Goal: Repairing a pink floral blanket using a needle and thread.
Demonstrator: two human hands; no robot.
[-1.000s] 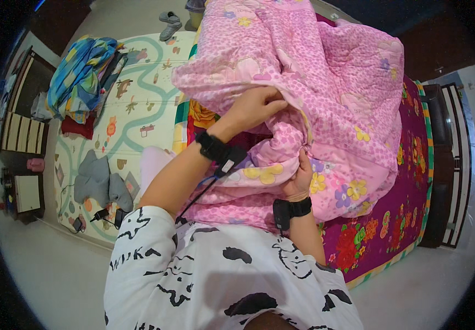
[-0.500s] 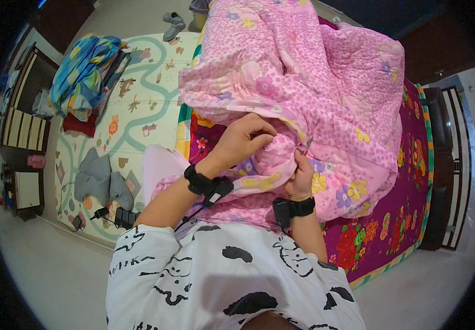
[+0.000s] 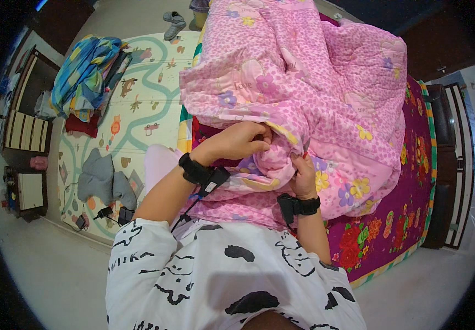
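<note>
A pink quilt [image 3: 353, 88] with flowers and small dots lies bunched before me, its near part gathered into a loose roll of folds. My left hand [image 3: 245, 140] is closed, with thumb and fingertips pinched at the cloth edge beside these folds. Just right of it, my right hand [image 3: 303, 177] is closed around a small red-handled tool [image 3: 305, 147] with a grey metal tip pointing up and away; its exact kind is hard to make out. The thumb of that hand rests against the cloth. Black bands with small boxes are strapped round both wrists.
Under the quilt is a dark red flowered bedspread [image 3: 380, 242]. Left of it lies a pale patterned mat [image 3: 155, 99] with a heap of blue-yellow cloth [image 3: 81, 77], a grey garment [image 3: 97, 176] and a black plug adapter [image 3: 103, 213]. Grey slippers [image 3: 175, 25] and a bucket [image 3: 199, 15] stand beyond.
My left hand has dropped slightly and its fingers have drawn closer together at the cloth. My right hand has shifted a little to the right, with the small tool still in it.
</note>
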